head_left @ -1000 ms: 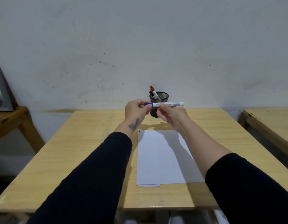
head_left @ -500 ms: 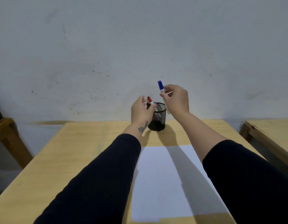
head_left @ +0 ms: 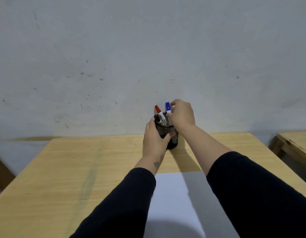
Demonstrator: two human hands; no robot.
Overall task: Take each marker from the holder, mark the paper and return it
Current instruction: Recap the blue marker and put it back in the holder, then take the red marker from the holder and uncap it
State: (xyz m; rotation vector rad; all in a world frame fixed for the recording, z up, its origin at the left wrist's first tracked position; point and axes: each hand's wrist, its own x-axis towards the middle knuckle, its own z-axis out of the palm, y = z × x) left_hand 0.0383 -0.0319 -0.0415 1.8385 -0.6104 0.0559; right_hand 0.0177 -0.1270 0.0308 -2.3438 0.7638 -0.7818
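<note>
A black mesh holder (head_left: 172, 140) stands at the far middle of the wooden table (head_left: 80, 169). My left hand (head_left: 154, 138) wraps around its left side. My right hand (head_left: 182, 115) pinches the blue-capped marker (head_left: 168, 107), which stands upright with its lower end inside the holder. A red-capped marker (head_left: 159, 115) and a black marker (head_left: 157, 119) lean in the holder to its left. The white paper (head_left: 179, 203) lies on the table between my forearms, partly covered by my sleeves.
A grey speckled wall rises right behind the holder. A second wooden table (head_left: 296, 143) stands at the right edge, with a gap between it and this one. Part of dark furniture shows at the far left edge.
My right hand has turned the blue marker upright and lowered it into the holder. My left hand has moved from the marker's cap to grip the holder. My view has shifted forward.
</note>
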